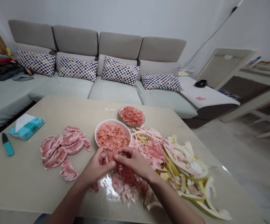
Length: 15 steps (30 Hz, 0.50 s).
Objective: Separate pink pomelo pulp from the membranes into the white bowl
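Observation:
My left hand (97, 166) and my right hand (132, 160) meet just in front of a white bowl (102, 125), fingers curled around a pink pomelo segment (108, 157) held between them. The bowl is heaped with peeled pink pulp (112, 137). Under my hands lie torn pink membrane scraps (123, 183). Several unpeeled pomelo segments (63, 147) lie to the left on the beige table (20, 183).
A second bowl of pulp (132, 115) stands behind the first. A heap of yellow-white peel (186, 168) spreads to the right. A tissue pack (26, 126) and a teal-handled knife (7, 144) lie far left. A grey sofa (83, 87) with checked cushions runs behind.

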{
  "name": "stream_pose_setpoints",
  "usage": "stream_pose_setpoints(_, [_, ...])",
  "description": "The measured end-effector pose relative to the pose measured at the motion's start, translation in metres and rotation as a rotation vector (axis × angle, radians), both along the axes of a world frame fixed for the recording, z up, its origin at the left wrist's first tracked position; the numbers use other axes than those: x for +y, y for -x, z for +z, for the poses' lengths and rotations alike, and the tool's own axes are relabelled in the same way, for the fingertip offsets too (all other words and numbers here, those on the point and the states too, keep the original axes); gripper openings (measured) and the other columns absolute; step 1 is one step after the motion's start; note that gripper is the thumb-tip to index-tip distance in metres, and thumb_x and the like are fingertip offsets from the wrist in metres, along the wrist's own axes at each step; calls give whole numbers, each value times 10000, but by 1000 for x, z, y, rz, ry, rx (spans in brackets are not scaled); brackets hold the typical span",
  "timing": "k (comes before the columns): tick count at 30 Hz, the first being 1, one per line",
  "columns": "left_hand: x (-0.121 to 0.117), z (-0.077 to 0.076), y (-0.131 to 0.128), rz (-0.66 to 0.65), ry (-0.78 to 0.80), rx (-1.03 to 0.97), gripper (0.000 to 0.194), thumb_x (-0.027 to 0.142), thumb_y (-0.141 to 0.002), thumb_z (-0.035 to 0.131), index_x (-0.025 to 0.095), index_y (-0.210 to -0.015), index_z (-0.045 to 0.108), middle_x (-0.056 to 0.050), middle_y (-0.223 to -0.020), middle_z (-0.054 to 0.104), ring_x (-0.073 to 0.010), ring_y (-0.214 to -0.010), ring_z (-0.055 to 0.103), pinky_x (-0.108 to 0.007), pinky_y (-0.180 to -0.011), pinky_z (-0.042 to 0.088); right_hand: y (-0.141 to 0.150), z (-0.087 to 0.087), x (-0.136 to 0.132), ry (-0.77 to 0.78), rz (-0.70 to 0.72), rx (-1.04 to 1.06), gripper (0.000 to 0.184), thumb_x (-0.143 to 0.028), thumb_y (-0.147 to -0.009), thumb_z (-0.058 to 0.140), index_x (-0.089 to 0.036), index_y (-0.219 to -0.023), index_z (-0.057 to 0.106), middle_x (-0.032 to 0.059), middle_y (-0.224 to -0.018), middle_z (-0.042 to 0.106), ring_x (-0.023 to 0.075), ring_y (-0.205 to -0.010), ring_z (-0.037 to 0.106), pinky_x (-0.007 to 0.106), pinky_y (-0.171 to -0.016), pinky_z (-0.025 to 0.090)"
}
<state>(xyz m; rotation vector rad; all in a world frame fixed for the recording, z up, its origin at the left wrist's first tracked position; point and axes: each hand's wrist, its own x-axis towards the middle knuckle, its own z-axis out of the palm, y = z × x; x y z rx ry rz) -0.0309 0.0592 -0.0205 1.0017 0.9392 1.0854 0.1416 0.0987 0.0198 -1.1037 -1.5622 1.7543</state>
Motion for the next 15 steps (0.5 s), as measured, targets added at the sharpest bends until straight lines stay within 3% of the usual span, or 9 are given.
stream_pose_setpoints(4, [4,-5,-1,119,-25,28,304,234,-740,680,188,-995,522,-24,-900,610,-156,-856,599,-275,-786,480,2,6,-7,-282,-50,-140,223,-389,-810,656,-178,-882,676,22,-790,677,147,-707,603,255,-662,471])
stream_pose_setpoints(10, [3,0,-5,186,-98,181,236,196,-743,636,197,-962,550,-15,-902,624,-164,-860,607,-272,-798,478,6,4,-8,-495,-62,-263,252,-327,-800,689,-221,-1027,656,6,-832,681,154,-721,600,249,-665,459])
stream_pose_setpoints(15, [2,-2,-5,202,-72,189,229,188,-738,635,195,-952,555,-19,-905,629,-167,-853,605,-269,-781,480,8,-1,-5,-549,-68,-255,137,-306,-867,602,-198,-880,686,23,-827,692,153,-726,610,257,-687,456])
